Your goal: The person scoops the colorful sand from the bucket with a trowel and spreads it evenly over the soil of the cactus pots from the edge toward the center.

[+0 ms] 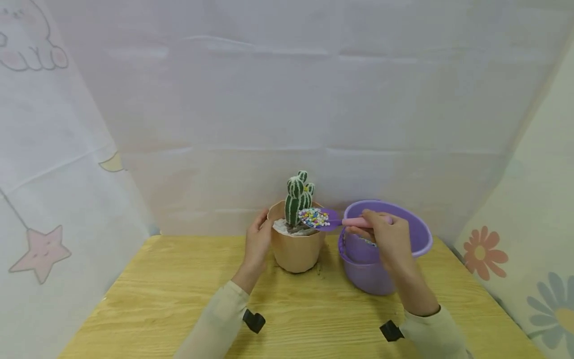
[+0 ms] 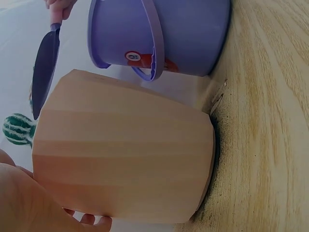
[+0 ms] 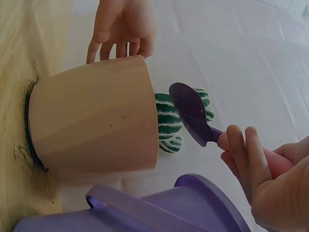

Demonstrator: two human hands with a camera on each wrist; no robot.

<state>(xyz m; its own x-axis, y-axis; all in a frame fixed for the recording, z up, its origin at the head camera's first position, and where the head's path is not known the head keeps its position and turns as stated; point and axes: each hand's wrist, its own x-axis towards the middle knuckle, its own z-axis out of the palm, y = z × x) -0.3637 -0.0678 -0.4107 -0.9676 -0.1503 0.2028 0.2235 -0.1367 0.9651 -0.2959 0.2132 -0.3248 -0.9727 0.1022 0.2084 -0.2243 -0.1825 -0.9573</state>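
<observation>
A faceted tan flower pot (image 1: 298,253) stands on the table, holding a green-and-white cactus (image 1: 293,202) in whitish filling. My left hand (image 1: 258,238) rests against the pot's left side near the rim, its extended fingers (image 3: 107,50) reaching along the far side. My right hand (image 1: 389,234) grips the pink handle of a small purple trowel (image 1: 332,219). Its blade, heaped with multicoloured pebbles (image 1: 314,217), is over the pot's right rim, in front of the cactus. From below, the right wrist view shows only the blade's dark underside.
Right of the pot is a purple bucket (image 1: 423,234) with a swing handle (image 2: 155,36), partly hidden by my right hand; some pebbles show inside. Dark crumbs lie on the wooden table (image 1: 179,294) around the pot's base. A pale cloth (image 1: 215,184) hangs close behind.
</observation>
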